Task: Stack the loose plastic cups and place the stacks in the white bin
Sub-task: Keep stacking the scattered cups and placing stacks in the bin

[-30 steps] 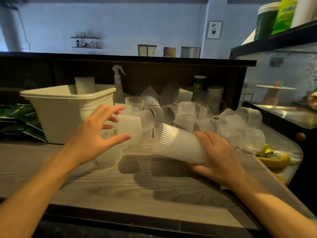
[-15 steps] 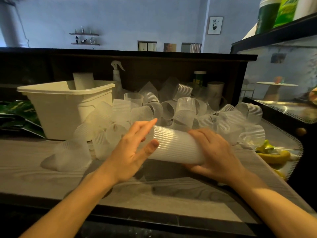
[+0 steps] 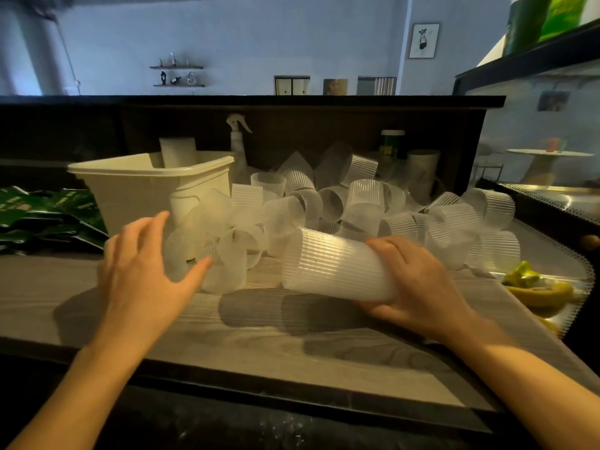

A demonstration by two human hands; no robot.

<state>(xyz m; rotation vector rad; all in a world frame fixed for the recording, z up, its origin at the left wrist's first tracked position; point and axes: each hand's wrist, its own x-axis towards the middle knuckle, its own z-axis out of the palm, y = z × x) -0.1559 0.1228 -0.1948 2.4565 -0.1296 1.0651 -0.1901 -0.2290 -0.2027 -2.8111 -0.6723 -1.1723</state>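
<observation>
I see the white bin (image 3: 152,186) at ten o'clock, the loose cups (image 3: 363,206) heaped toward twelve. My right hand (image 3: 418,287) wraps the stack (image 3: 334,264) lying sideways at its narrow end; my left hand (image 3: 143,274), fingers spread and empty, reaches a cup (image 3: 224,271). I judge them light, springy, slippery: grip by the ribbed wall.

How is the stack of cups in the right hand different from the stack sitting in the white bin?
The held stack lies nearly on its side, gripped by the right hand above the counter; the bin stack stands upright inside the white bin. The held stack is fully visible; the bin stack shows only its top. Both are ribbed, translucent plastic.
</observation>
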